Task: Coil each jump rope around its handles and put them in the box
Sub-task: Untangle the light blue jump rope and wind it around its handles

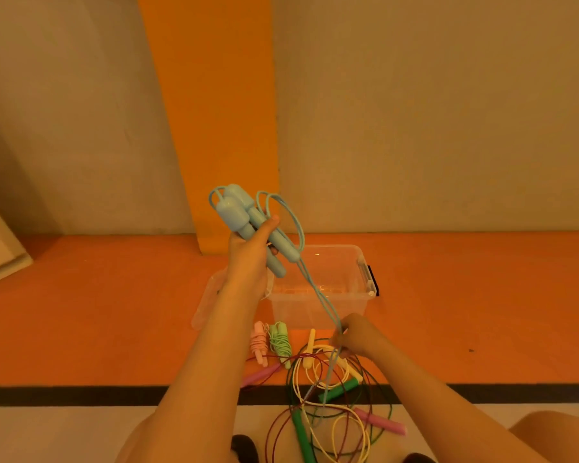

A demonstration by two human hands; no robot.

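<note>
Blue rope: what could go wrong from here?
Below the right hand, the blue rope trails into the loose tangle of yellow, green and dark red ropes; pulling may snag and drag them. The loops by the blue handles in the left hand look slack and could slip off.

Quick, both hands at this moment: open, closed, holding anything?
Left hand: grips the two blue handles, held up.
Right hand: pinches the blue cord lower down.
</note>
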